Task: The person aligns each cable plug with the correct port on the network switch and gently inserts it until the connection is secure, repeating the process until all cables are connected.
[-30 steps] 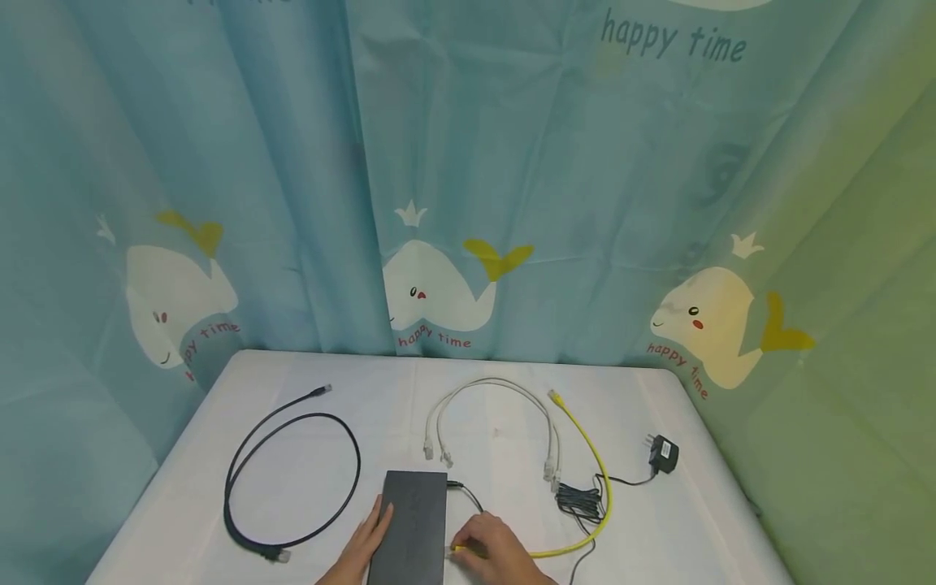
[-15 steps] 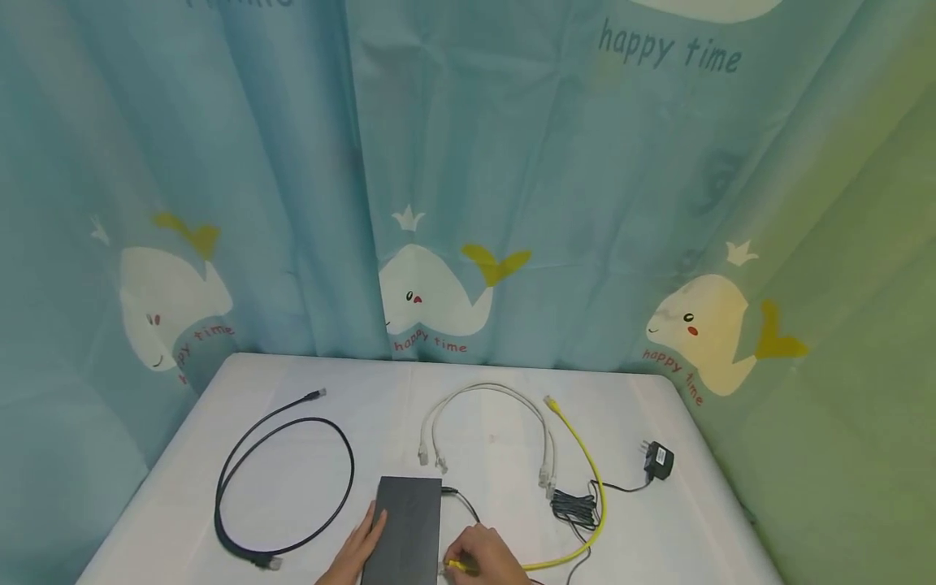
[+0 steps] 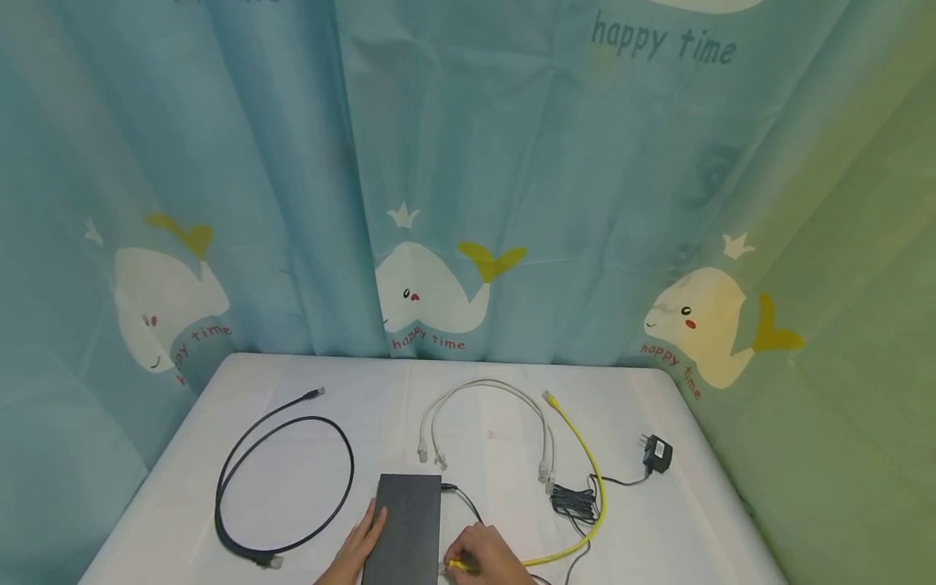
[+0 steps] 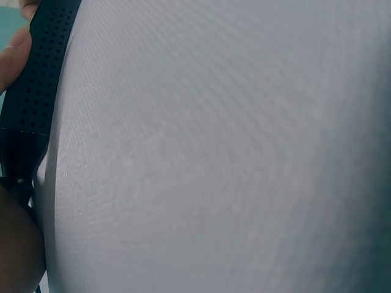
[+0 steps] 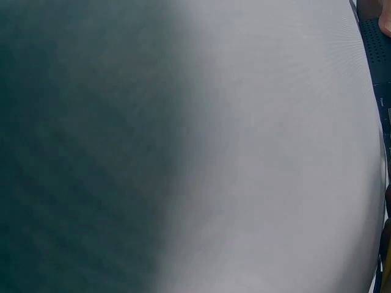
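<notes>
A flat black network switch box (image 3: 405, 528) lies at the front of the white table in the head view, its near end cut off by the frame. My left hand (image 3: 354, 552) rests along its left edge, fingers extended over that side; the left wrist view shows a digit against the vented side (image 4: 46, 67). At the box's right side, my right hand (image 3: 488, 557) pinches the plug end of a yellow Ethernet cable (image 3: 598, 487). The clear plug tip is right at the box's side. A thin black power lead (image 3: 468, 504) enters the box farther up that side.
A looped black Ethernet cable (image 3: 351, 463) lies to the left. Two white Ethernet cables (image 3: 504, 383) arch behind the box. To the right are a bundled black cord (image 3: 574, 504) under the yellow cable and a power adapter (image 3: 658, 453). A curtain (image 3: 468, 162) hangs behind.
My right hand has shifted slightly nearer along the box's right side with the yellow plug, and then stays put. My left hand keeps its place; the head view has shifted slightly.
</notes>
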A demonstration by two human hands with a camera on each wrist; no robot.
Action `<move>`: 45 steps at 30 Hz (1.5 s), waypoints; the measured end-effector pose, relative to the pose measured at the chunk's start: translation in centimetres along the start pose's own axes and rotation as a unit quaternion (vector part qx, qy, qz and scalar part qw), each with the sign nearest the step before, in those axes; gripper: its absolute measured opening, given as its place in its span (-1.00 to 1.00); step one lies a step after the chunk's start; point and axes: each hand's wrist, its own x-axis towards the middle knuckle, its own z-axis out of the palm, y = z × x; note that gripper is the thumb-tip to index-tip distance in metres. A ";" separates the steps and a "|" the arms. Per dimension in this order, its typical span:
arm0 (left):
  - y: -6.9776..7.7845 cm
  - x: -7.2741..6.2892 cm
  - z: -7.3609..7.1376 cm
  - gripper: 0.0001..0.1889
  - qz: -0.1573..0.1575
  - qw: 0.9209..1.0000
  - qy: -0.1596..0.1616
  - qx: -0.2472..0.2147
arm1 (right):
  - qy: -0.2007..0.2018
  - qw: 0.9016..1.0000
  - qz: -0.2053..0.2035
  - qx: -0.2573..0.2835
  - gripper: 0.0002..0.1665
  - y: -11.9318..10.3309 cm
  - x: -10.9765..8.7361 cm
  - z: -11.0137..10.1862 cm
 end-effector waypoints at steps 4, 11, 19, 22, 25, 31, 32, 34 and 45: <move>0.4 -0.6 0.1 -0.11 -0.005 1.000 -0.002 -0.016 | 0.005 1.000 0.013 -0.002 -0.96 -0.4 -0.5 0.4; 0.6 -1.8 0.6 -0.09 -0.007 1.000 -0.002 -0.014 | 0.006 0.996 0.087 -0.006 -0.93 -1.7 -1.2 1.0; 1.2 -2.5 0.5 0.00 -0.016 0.999 -0.011 -0.026 | -0.027 0.994 0.101 0.044 -0.94 -2.5 -1.9 0.6; 1.5 -2.4 0.3 0.02 -0.037 0.998 -0.039 -0.039 | -0.049 0.988 0.121 0.085 -0.87 -2.5 -2.2 0.5; 2.0 -2.1 -0.2 0.04 -0.091 0.991 -0.081 -0.061 | -0.055 0.984 0.137 0.103 -0.85 -2.4 -2.4 0.4; 3.2 -0.5 -0.9 0.27 -0.198 0.974 -0.106 -0.008 | 0.008 0.997 0.073 0.031 -0.90 -1.7 -1.2 -0.1; 3.2 -0.3 -1.0 0.29 -0.203 0.974 -0.099 0.006 | 0.019 0.998 0.060 0.020 -0.89 -1.5 -1.0 -0.3; 3.4 0.2 -1.0 0.29 -0.209 0.974 -0.080 0.026 | 0.033 0.998 0.044 0.006 -0.89 -1.4 -0.6 -0.6; 3.1 1.9 -2.4 0.24 -0.206 0.976 -0.044 0.045 | 0.062 0.992 0.076 0.078 -0.85 -0.8 0.2 -1.1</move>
